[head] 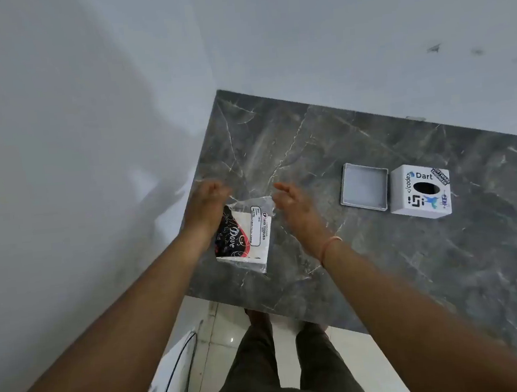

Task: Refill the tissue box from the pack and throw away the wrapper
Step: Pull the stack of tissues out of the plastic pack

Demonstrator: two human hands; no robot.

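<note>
A tissue pack in clear plastic wrapper, with a black-and-red "Dove" print, lies on the dark marble table near its left edge. My left hand rests against the pack's far left corner and seems to pinch the wrapper there. My right hand hovers just right of the pack, fingers spread, touching the wrapper's far edge or close to it. To the right stand the white tissue box's shell, with stickers and an oval hole on top, and its separate shallow grey base, lying open.
White walls meet at the corner behind the table's left side. Light floor tiles, my legs and feet show below the near table edge. A white object with a black cable lies on the floor at lower left.
</note>
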